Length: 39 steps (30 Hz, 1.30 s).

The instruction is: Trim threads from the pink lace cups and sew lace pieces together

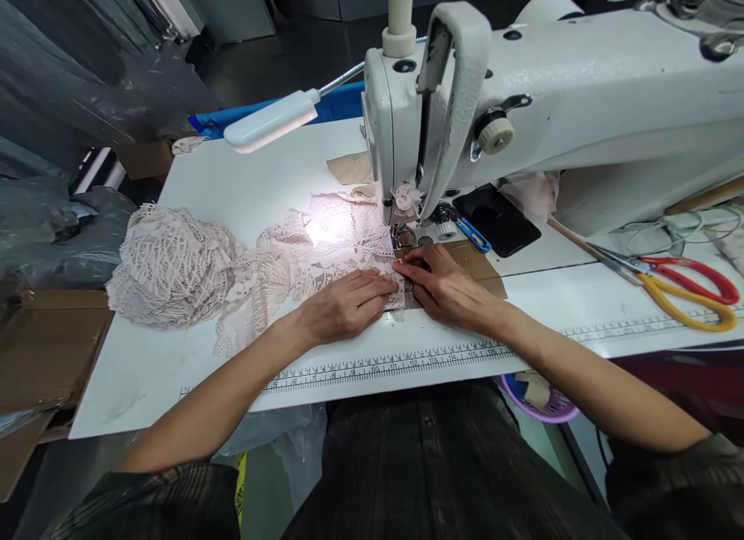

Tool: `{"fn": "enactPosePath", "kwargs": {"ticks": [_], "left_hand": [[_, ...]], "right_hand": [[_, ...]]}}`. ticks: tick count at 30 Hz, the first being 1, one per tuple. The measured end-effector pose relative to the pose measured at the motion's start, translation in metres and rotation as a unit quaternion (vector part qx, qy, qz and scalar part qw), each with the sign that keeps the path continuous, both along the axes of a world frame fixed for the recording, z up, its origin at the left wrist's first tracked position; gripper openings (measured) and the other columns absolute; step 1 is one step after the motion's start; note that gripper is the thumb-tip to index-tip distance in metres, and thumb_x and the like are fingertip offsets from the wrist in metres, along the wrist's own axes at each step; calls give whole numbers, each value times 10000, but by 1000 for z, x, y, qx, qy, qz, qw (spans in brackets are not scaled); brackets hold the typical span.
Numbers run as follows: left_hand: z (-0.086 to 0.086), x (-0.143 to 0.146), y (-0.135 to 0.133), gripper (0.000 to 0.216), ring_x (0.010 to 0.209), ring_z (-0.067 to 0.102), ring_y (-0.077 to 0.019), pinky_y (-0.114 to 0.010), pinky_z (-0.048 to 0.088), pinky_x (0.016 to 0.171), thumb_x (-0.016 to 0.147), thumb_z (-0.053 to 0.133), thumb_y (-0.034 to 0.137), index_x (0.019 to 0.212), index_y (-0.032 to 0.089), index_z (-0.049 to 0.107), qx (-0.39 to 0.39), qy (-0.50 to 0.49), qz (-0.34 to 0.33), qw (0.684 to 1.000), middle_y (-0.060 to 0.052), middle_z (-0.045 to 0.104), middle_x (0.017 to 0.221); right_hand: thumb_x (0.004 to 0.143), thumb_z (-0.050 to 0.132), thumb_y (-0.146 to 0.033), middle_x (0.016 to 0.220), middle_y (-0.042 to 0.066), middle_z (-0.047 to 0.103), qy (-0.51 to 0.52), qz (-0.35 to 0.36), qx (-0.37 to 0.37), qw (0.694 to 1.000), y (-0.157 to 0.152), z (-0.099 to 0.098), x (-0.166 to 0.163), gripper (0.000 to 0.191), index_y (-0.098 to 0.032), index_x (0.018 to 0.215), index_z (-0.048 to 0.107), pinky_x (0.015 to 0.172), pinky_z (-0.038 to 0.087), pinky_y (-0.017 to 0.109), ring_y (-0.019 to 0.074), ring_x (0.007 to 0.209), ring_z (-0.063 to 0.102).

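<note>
Left hand: palm down, flat, fingers together and extended, resting on lace; not gripping.
Right hand: fingers bent and narrow, thumb and forefinger tips near each other at the lace's right edge; cannot tell whether cloth is pinched between them.
Hand spacing: fingertips near each other, just this side of the machine's foot.
Lace: pale pink, loose strip on the table; right end under and between the fingertips, rest spreading from 9 to 11 o'clock of the hands, bunched in folds.
Lace ball: big wound bundle at 9 o'clock, well apart from the left hand, near the table's left edge, joining the loose strip.
Sewing machine: white, head at 12 o'clock, arm running out toward 2; fabric flower on its front.
Lamp: 11 o'clock, lit over the lace.
Brown sheet: 3 o'clock, partly under the right hand.
Phone: 2 o'clock, dark screen; blue snips beside it.
Scissors: 3 o'clock, red and yellow handles, well apart from the right hand.
Table: white, printed ruler along the near edge at 6 o'clock.
Basket: purple, 4 to 5 o'clock, below table level.
</note>
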<state>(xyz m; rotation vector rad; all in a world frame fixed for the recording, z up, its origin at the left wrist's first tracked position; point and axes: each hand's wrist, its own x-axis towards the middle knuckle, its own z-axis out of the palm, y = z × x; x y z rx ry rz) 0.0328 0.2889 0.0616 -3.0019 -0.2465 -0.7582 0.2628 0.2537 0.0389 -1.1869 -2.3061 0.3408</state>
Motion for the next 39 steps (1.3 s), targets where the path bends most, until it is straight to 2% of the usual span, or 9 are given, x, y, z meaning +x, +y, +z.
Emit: {"fn": "enactPosePath", "kwargs": {"ticks": [6,10,15,19,22,25,28,33,39], "left_hand": [[-4,-1,-1,124,1003,710,-203,-381,623,880,924,585,180,1012,122,652,-27,9,13,1000,-104,748,1047],[-5,-1,0,118,975,718,-194,-375,627,871,913,598,166,1006,121,657,-32,-1,9,999,-97,753,1023],[-6,0,1,119,972,719,-187,-370,631,858,914,591,168,1006,141,661,-29,-3,14,999,-82,754,1029],[-6,2,0,104,948,723,-181,-345,628,836,905,602,174,983,145,665,-15,-16,16,1000,-76,761,986],[-1,1,1,143,931,722,-188,-370,607,872,891,633,264,968,148,670,-26,-23,13,999,-86,760,981],[7,-1,5,252,913,713,-198,-416,579,892,870,640,405,951,169,670,-52,-31,24,998,-85,755,1002],[10,-1,12,247,926,695,-207,-391,566,838,897,604,376,974,148,662,-51,-33,57,997,-109,746,1021],[0,0,14,452,1134,611,-277,-455,495,900,954,500,438,1225,85,584,-45,49,101,993,-191,652,1262],[-5,-2,9,552,1108,587,-316,-472,444,868,967,430,507,1277,70,563,-21,117,132,984,-202,602,1336]], "right_hand": [[892,449,-128,1184,152,586,72,-44,-30,996,-2,7,7,436,-177,1292,616,1003,507,486,272,1107,581],[871,457,-97,1051,117,667,128,-82,-48,987,-1,10,14,358,-168,1108,715,896,547,424,233,970,637],[849,491,-90,1002,97,669,97,-22,-29,995,-4,9,12,353,-183,1081,740,858,547,399,210,931,627],[870,519,-131,1073,113,629,37,37,-19,998,-6,9,13,388,-235,1191,711,899,518,457,248,1042,580],[889,534,-168,1133,129,602,-15,55,-16,998,-7,9,15,392,-250,1242,685,919,495,498,283,1108,541],[896,539,-173,1135,127,599,-26,63,-18,997,-6,9,16,358,-240,1206,706,926,488,488,279,1106,535],[896,543,-169,1136,122,602,-21,56,-19,998,-7,8,15,333,-245,1164,725,915,490,482,271,1095,538],[890,556,-167,1149,127,600,-20,41,-15,999,-8,7,13,326,-241,1155,730,919,490,489,275,1098,536],[892,546,-162,1145,123,603,-18,43,-12,999,-8,7,13,330,-244,1154,729,917,491,487,270,1086,540]]}}
